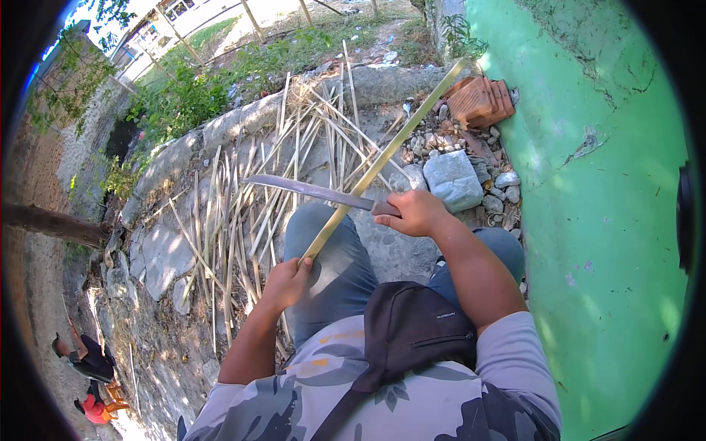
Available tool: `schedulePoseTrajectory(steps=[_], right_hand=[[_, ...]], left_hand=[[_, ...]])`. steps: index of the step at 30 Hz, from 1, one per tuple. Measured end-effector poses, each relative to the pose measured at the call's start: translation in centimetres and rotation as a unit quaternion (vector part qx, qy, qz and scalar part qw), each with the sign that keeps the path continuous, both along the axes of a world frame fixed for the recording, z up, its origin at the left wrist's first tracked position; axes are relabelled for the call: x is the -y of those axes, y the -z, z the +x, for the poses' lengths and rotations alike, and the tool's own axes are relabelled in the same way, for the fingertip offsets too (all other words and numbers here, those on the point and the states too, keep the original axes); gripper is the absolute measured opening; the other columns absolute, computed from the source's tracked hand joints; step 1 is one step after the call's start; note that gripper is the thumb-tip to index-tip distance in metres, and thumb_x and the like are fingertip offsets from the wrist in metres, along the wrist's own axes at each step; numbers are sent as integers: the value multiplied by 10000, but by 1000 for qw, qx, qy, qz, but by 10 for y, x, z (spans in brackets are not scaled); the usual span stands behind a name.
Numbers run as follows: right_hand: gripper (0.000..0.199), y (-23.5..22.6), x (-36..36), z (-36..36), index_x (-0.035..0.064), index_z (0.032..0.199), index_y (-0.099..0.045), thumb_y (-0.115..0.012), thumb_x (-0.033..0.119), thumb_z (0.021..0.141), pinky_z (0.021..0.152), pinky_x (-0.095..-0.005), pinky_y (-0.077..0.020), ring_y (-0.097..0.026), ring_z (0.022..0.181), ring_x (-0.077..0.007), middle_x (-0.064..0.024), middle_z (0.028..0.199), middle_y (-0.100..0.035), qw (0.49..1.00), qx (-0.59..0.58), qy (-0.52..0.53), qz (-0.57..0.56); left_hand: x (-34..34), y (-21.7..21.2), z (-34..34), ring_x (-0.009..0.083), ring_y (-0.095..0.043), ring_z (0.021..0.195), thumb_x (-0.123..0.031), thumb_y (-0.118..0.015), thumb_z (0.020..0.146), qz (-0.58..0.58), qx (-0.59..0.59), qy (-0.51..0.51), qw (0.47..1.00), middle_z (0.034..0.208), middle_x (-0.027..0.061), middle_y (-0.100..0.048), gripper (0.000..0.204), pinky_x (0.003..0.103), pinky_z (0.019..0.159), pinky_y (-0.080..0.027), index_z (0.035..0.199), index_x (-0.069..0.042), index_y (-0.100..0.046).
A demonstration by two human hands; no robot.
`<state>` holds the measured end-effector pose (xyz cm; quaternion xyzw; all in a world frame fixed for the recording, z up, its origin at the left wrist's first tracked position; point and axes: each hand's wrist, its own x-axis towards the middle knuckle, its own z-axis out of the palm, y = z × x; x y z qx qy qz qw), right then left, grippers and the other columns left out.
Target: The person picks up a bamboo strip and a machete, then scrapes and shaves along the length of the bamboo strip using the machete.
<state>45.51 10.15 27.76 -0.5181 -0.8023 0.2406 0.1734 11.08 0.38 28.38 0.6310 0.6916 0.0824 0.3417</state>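
Note:
My left hand (285,283) grips the near end of a long pale bamboo strip (390,151) that slants up and to the right toward the green wall. My right hand (413,212) holds the handle of a long curved knife (309,191). The blade lies crosswise over the strip, pointing left, and meets it just above my left knee. Both hands are over my lap in blue jeans.
Several split bamboo strips (243,213) lie scattered on the concrete slab ahead. A grey stone block (452,180), rubble and red bricks (482,101) sit beside the green wall (610,220) at the right. Two people (92,378) are down at the lower left.

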Motion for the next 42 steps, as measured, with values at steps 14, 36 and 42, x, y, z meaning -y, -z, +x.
schedulePoseTrajectory(steps=[14,36,42], right_hand=[[617,19,-6,7,67,837,-680,-645,682,881,737,-501,-555,-704,783,-426,-181,757,-704,998,-67,-4,-4],[590,-10,1,2,76,884,-713,-637,661,889,764,-499,-548,-702,847,-417,-198,838,-719,999,16,11,-42],[549,21,-19,21,78,903,-730,-659,622,901,764,-485,-545,-704,864,-414,-202,866,-728,995,-32,81,-46]], left_hand=[[0,-7,5,406,-668,760,-422,-508,1054,-1,16,4,1000,775,232,-669,479,468,712,-501,947,15,-673],[3,-11,3,435,-641,706,-437,-494,1053,15,17,14,1000,719,251,-635,504,485,684,-489,945,24,-664],[-1,-5,5,464,-661,778,-440,-493,1055,27,-19,30,999,780,267,-663,503,501,706,-493,957,18,-675]])
